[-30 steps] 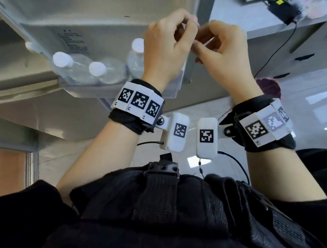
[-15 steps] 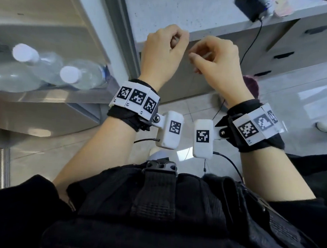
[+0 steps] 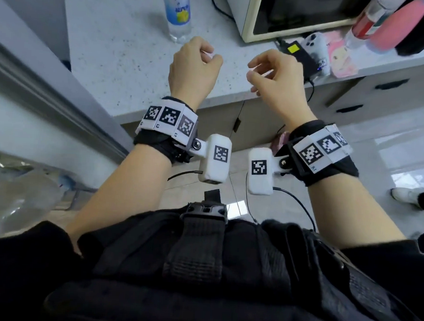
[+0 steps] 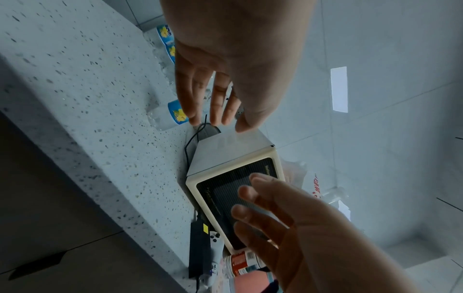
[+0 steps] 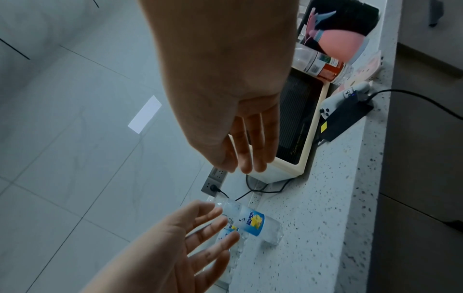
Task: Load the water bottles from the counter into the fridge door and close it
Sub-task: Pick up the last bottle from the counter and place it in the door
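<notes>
A clear water bottle with a blue and yellow label (image 3: 177,10) stands on the speckled counter (image 3: 109,42), just beyond my left hand (image 3: 196,62). The left wrist view shows that bottle (image 4: 175,114) and another one (image 4: 165,34) farther back. My left hand hovers above the counter, fingers relaxed, holding nothing. My right hand (image 3: 273,74) hovers beside it, a little apart, also with nothing in it. In the right wrist view the near bottle (image 5: 253,222) lies just past the left fingertips (image 5: 220,226). The fridge door (image 3: 48,95) stands at the left, with blurred bottles (image 3: 12,197) in its shelf.
A cream microwave (image 3: 301,14) stands at the back right of the counter. In front of it lie a black power adapter (image 3: 302,54), a white controller (image 3: 314,46) and cables. A red-labelled bottle (image 3: 366,21) and a pink item (image 3: 398,25) crowd the far right. Drawers sit below.
The head view has swung from the fridge door shelf to the counter. My hands have come apart and loosened, and now hover over the counter near the bottles.
</notes>
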The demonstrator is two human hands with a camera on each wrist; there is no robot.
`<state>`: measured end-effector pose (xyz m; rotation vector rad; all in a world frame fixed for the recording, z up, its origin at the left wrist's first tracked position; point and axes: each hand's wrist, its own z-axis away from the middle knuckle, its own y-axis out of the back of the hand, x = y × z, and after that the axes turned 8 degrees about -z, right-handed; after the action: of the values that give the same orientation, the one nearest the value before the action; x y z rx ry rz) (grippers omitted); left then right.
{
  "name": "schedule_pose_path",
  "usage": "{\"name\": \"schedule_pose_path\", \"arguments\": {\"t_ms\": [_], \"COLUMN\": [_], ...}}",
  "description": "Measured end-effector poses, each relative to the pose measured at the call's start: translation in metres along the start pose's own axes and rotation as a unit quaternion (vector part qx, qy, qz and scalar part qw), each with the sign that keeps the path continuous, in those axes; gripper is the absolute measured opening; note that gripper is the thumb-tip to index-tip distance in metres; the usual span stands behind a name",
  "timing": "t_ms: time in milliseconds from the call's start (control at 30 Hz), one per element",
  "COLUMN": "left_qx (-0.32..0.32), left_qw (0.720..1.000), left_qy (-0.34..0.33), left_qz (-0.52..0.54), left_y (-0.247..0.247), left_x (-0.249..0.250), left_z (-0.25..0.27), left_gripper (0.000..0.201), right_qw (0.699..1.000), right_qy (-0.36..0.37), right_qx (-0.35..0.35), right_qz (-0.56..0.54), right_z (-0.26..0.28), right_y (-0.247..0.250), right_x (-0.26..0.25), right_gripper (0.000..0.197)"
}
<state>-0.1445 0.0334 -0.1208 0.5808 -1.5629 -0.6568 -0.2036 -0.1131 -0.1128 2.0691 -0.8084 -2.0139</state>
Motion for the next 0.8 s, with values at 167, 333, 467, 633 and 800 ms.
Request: {"name": "schedule_pose_path", "arguments": {"t_ms": [167,333,467,633,800], "left_qx": [0.009,0.050,0.111,0.160,0.195], "left_qw": [0.998,0.993,0.984,0.973,0.966], "left_qy": [0.051,0.100,0.138,0.165,0.166], "left_qz": [0.025,0.026,0.004,-0.021,-0.034], "left_y": [-0.015,-0.026,-0.026,-0.025,-0.010], "left_x": [0.006,0.010,0.013,0.005,-0.005], "left_z": [-0.052,-0.106,-0.146,-0.176,-0.220], "left_gripper": [0.027,0.034,0.040,0.044,0.052], "right_qw": [1.000,0.998,0.991,0.978,0.970], "right_qy": [0.002,0.005,0.013,0.019,0.018], "right_qx": [-0.014,-0.064,-0.131,-0.201,-0.242], "right_qz": [-0.007,-0.020,-0.030,-0.048,-0.034], "right_z": [-0.064,-0.132,-0.183,-0.234,-0.270], "right_y": [0.004,0.000,-0.012,-0.035,-0.061], "right_x": [0.012,0.021,0.025,0.024,0.025], "right_gripper": [0.015,0.015,0.016,0.025,0.024]}}
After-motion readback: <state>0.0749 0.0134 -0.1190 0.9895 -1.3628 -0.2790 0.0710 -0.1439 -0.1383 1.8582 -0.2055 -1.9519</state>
